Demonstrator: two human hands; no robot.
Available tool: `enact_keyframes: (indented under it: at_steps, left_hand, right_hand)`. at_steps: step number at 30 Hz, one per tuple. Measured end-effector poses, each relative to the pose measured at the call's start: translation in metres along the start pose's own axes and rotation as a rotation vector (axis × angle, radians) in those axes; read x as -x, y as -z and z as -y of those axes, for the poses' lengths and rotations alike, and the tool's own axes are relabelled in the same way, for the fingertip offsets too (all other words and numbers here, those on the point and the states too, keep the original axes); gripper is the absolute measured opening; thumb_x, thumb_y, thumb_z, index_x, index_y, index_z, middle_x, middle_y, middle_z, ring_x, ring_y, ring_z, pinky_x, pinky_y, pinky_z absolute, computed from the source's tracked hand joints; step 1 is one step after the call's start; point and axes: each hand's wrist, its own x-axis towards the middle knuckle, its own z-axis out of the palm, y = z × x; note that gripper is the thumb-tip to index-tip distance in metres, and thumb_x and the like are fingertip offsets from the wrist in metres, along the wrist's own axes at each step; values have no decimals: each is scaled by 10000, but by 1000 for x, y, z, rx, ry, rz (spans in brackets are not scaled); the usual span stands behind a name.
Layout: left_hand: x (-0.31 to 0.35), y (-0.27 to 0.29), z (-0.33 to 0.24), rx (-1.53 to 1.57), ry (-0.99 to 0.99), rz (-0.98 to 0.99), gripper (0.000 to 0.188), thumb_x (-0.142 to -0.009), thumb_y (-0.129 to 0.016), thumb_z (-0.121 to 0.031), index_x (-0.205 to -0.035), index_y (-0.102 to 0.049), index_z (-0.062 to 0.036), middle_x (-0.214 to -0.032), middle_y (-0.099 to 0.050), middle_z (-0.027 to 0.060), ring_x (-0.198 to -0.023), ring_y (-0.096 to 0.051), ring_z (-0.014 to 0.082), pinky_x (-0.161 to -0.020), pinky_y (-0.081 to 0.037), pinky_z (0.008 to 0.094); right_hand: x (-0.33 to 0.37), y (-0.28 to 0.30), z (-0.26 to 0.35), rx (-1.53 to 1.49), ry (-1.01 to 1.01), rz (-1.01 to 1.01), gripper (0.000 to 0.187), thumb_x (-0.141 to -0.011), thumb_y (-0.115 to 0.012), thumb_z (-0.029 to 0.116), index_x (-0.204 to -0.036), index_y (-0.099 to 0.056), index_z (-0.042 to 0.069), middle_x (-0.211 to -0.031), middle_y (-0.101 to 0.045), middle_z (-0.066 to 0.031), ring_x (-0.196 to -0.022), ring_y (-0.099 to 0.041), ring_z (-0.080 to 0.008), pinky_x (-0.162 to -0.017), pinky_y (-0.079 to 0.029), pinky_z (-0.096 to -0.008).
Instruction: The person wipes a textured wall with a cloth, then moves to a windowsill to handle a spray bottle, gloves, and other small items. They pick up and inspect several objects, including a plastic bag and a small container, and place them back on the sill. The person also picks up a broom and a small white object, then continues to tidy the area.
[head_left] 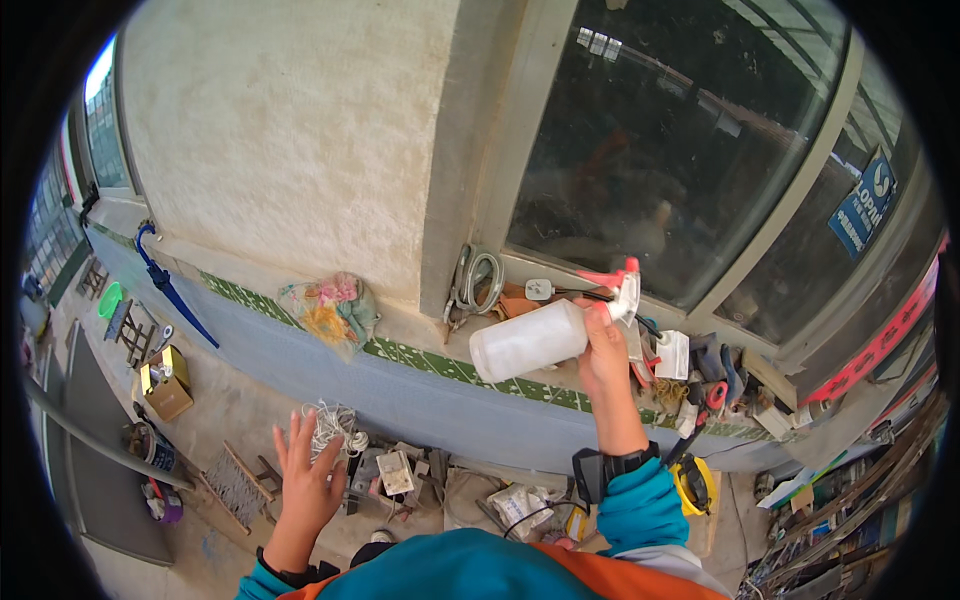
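My right hand point(604, 358) is wrapped round the neck of a white spray bottle point(530, 342) with a red and white trigger head. The bottle lies tilted nearly sideways, its base toward the left, in front of the window sill. Away to the lower left, my left hand point(308, 468) is raised with its fingers spread and nothing in it. A bundle of white cord point(334, 425) lies on the ground just beyond those fingers. Behind the bottle is a dusty window pane point(660, 170).
Along the sill lie a plastic bag point(335, 310), a coiled grey hose point(482, 283), a white adapter point(539, 289) and assorted tools. A blue umbrella point(172, 285) hangs on the wall. Below are a cardboard box point(168, 398), a white socket box point(396, 472) and a yellow round object point(692, 487).
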Motion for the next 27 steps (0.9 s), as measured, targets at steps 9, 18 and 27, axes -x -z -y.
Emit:
enact_keyframes:
  at_steps: [9, 18, 27]
  left_hand:
    - [-88, -47, -73, 1041, 27, 476, 661, -774, -740, -238, -1294, -423, 18, -1305, -465, 197, -1262, -414, 304, -1046, -329, 382]
    - [-98, -94, -52, 1306, 287, 931, 697, -741, -774, -278, -1274, -446, 27, -1155, -571, 131, -1089, -533, 206, -934, -421, 337]
    - [-98, -87, -5, 739, -227, 681, 769, -694, -775, -360, -1305, -431, -45, -1294, -454, 211, -1203, -445, 349, -1023, -347, 417]
  right_hand:
    - [83, 27, -25, -316, -123, 115, 483, -872, -631, 328, -1224, -507, 21, -1146, -595, -91, -1041, -575, -201, -920, -444, -350]
    - [150, 22, -54, -171, -284, -42, 606, -874, -643, 247, -1360, -373, 7, -1232, -533, -68, -1138, -495, -177, -969, -369, -312]
    - [125, -65, -55, 155, -271, 4, 627, -723, -748, 45, -1249, -409, 15, -1204, -516, -95, -1109, -518, -200, -937, -423, -359]
